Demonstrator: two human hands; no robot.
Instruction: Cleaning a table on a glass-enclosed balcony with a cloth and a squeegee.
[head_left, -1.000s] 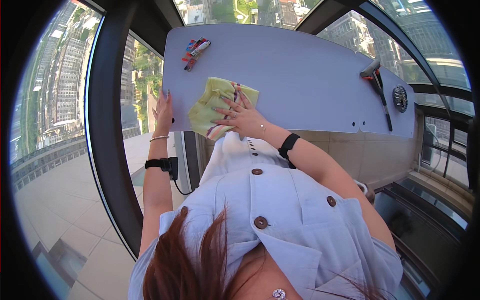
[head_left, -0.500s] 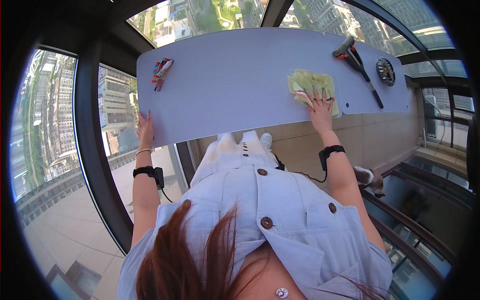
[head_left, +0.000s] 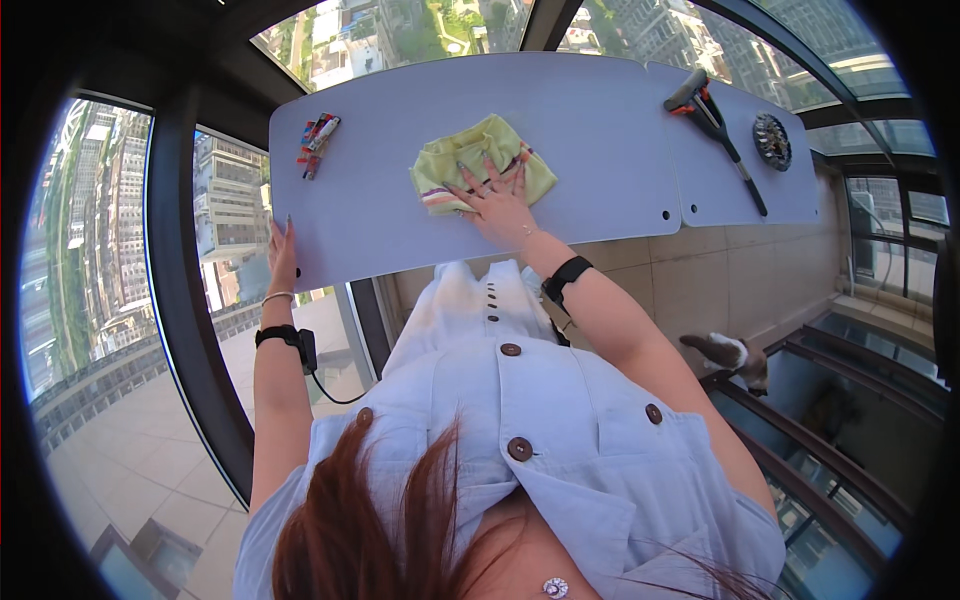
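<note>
A folded yellow-green cloth (head_left: 487, 145) with white, pink and dark stripes lies on the pale table (head_left: 380, 225), a little left of its middle. Flat on top of the cloth, with fingers spread, presses my right hand (head_left: 497, 205). My left hand (head_left: 284, 255) rests against the table's left edge near its front corner, fingers stretched upward and holding nothing. Part of the cloth is hidden beneath my right palm.
Several small red, white and black packets or tubes (head_left: 317, 147) lie at the table's far left. On the right are a long-handled black squeegee (head_left: 716, 125) and a round dark ashtray-like dish (head_left: 771, 142). Windows enclose the table. A brown-and-white cat (head_left: 738, 358) is low at right.
My right hand has slid the cloth leftward across the table, from near the seam to left of the middle. My left hand stays at the left edge. The cat has shifted slightly.
</note>
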